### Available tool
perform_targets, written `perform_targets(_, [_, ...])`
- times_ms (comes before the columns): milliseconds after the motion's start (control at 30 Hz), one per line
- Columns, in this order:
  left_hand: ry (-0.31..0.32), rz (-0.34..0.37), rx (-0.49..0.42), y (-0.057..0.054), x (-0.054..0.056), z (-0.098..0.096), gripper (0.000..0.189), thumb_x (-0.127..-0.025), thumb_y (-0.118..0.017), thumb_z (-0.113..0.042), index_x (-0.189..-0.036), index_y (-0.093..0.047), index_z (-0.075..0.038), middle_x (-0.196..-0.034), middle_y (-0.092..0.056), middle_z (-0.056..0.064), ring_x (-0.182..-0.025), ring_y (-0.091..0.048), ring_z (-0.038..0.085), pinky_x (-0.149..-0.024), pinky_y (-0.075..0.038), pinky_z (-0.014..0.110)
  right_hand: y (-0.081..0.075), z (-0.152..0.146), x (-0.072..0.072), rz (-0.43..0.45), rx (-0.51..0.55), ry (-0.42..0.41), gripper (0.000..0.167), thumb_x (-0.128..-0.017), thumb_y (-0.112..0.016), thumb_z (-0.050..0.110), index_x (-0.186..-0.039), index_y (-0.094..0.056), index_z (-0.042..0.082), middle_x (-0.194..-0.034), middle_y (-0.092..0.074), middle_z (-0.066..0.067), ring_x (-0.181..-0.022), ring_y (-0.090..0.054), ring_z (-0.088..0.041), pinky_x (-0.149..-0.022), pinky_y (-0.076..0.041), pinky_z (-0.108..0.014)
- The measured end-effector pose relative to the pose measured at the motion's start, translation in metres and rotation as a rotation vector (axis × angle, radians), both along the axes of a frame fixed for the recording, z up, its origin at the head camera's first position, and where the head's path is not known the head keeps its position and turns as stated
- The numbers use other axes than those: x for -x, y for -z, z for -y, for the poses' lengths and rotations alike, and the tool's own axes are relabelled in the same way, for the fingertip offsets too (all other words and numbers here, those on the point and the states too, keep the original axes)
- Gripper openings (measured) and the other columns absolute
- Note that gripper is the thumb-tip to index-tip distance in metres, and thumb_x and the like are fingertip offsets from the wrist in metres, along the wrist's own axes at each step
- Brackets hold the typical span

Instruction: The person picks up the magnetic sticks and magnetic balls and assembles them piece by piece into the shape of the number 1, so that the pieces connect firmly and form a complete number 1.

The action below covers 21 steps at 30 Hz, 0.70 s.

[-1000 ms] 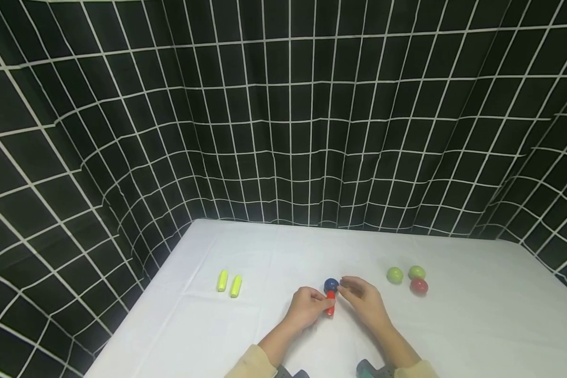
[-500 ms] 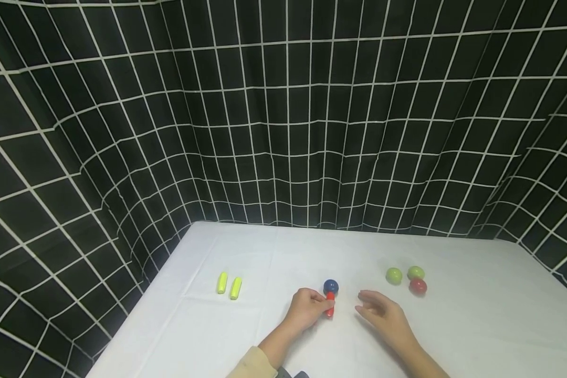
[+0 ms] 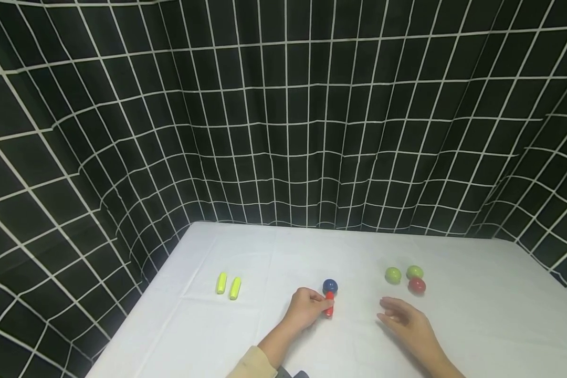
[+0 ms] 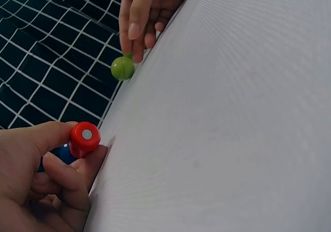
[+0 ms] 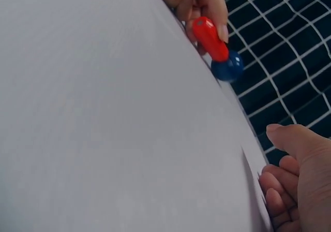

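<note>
Left hand (image 3: 306, 308) and right hand (image 3: 408, 321) above a white table (image 3: 245, 252). The left hand pinches a red stick (image 5: 208, 38), thumb on one side and fingers on the other. The stick lies between the fingertips, in front of the palm, with its near end projecting past the grip toward the person; its far end touches a blue ball (image 3: 329, 286), which sits just beyond the fingertips. In the left wrist view the stick's near end faces the camera and bears a small round grey disc (image 4: 87, 134), the one distinct mark on it. The right hand is relaxed, its fingers loosely bent and the thumb set apart, to the right of the stick and well apart from it. Beyond this hand rest two green balls (image 3: 393, 275) and a red ball (image 3: 417, 286), grouped together. At left lie two yellow sticks (image 3: 235, 289), side by side. Behind hangs a black cloth (image 3: 297, 139) with a white grid.
</note>
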<state>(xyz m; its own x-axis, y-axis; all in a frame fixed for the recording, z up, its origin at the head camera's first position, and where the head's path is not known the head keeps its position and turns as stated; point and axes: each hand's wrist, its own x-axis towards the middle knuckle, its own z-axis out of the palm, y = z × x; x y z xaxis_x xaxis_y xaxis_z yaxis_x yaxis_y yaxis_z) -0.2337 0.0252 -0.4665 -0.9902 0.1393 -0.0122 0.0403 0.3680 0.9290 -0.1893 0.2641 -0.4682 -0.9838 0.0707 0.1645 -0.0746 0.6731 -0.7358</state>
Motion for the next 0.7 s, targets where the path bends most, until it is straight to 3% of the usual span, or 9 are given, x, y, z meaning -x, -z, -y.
perform_targets(267, [-0.002, 0.026, 0.022, -0.002, -0.001, 0.002, 0.024, -0.075, -0.074, -0.026, -0.077, -0.068, -0.002, -0.062, -0.06, -0.002, -0.048, -0.047, 0.007, -0.044, -0.04, 0.019, -0.001, -0.026, -0.009, 0.038, -0.062, 0.052, 0.05, -0.083, -0.068, 0.037, -0.12, -0.058, 0.006, -0.111, -0.066, -0.015, -0.079, -0.062, -0.001, -0.075, -0.054, -0.028])
perform_targets(533, [-0.002, 0.028, 0.012, -0.001, 0.0, 0.001, 0.023, -0.076, -0.073, -0.025, -0.075, -0.068, -0.003, -0.058, -0.056, -0.003, -0.048, -0.045, 0.007, -0.043, -0.037, 0.019, 0.0, -0.043, -0.007, 0.091, -0.081, 0.119, 0.057, -0.084, -0.066, 0.041, -0.123, -0.054, 0.002, -0.113, -0.065, -0.019, -0.078, -0.062, -0.004, -0.082, -0.052, -0.043])
perform_targets(700, [-0.006, 0.02, 0.006, -0.001, 0.0, 0.0, 0.022, -0.076, -0.073, -0.024, -0.074, -0.067, -0.003, -0.057, -0.054, -0.004, -0.047, -0.043, 0.006, -0.042, -0.035, 0.018, 0.001, -0.046, -0.006, 0.09, -0.077, 0.139, 0.055, -0.083, -0.067, 0.04, -0.121, -0.055, 0.002, -0.11, -0.066, -0.018, -0.076, -0.06, 0.001, -0.077, -0.053, -0.032])
